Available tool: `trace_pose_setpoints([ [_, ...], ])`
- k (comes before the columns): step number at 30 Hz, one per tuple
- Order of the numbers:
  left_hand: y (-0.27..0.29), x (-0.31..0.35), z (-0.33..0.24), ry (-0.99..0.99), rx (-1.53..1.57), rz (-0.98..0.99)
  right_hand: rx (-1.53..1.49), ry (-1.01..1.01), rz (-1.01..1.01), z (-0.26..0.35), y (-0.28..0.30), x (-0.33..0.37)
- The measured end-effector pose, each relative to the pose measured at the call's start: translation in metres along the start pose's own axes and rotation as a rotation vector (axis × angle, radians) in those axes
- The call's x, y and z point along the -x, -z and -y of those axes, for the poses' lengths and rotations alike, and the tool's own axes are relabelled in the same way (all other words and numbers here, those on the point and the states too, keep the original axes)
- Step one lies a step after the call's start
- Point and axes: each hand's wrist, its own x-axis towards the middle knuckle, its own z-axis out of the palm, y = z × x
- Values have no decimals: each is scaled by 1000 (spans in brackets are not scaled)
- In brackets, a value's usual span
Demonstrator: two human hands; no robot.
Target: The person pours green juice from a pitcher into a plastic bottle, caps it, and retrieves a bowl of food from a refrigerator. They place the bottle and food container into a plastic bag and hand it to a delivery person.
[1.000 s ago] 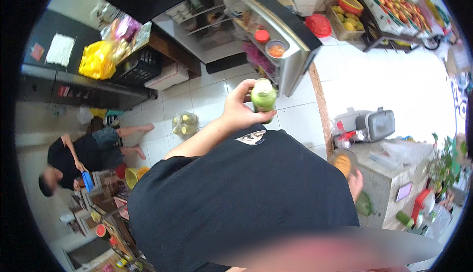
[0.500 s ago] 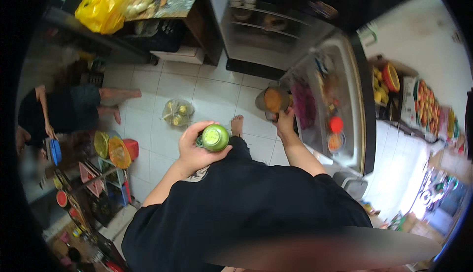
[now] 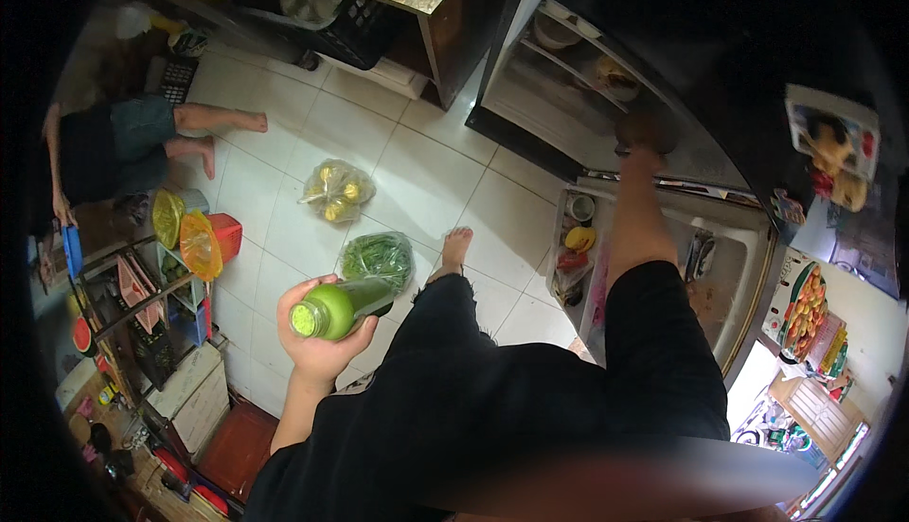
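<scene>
1. Bottle of green liquid [image 3: 343,307] is sitting in the person's left hand [image 3: 317,356], low and to the left of the black-shirted body, above the tiled floor [image 3: 426,158].
2. The left hand is grasping the bottle's side, with the thumb lying along the near side. It is keeping the mouth turned up toward the camera, probably because no cap is showing and the liquid could spill.
3. Pale green froth is showing at the mouth, while the clear wall is letting the green contents show through.
4. The right hand [image 3: 646,162] is resting inside the open refrigerator [image 3: 525,110], at a shadowed rounded container [image 3: 644,130]. Whether its fingers are gripping or releasing, I cannot tell in the dimness.
5. The refrigerator door [image 3: 743,243] is standing wide open, presumably giving the right arm its way in. Its shelves are holding jars and packets, perhaps so that small items stay upright.
6. On the floor, a clear bag of leafy greens [image 3: 377,259] is lying just beyond the bottle, and a translucent bag of yellowish produce [image 3: 338,191] is lying farther off. The bags are likely keeping loose pieces together.
7. At far left, another person [image 3: 85,153] is holding a blue object [image 3: 71,249] beside a rack with colanders [image 3: 201,246].
</scene>
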Motion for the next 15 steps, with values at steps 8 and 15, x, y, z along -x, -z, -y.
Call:
trace_pose_setpoints([
  [8,-9,8,16,124,44,48,494,-8,-67,-42,-6,-71],
  [15,-13,-6,21,167,81,76,536,61,-227,-64,-26,-95],
])
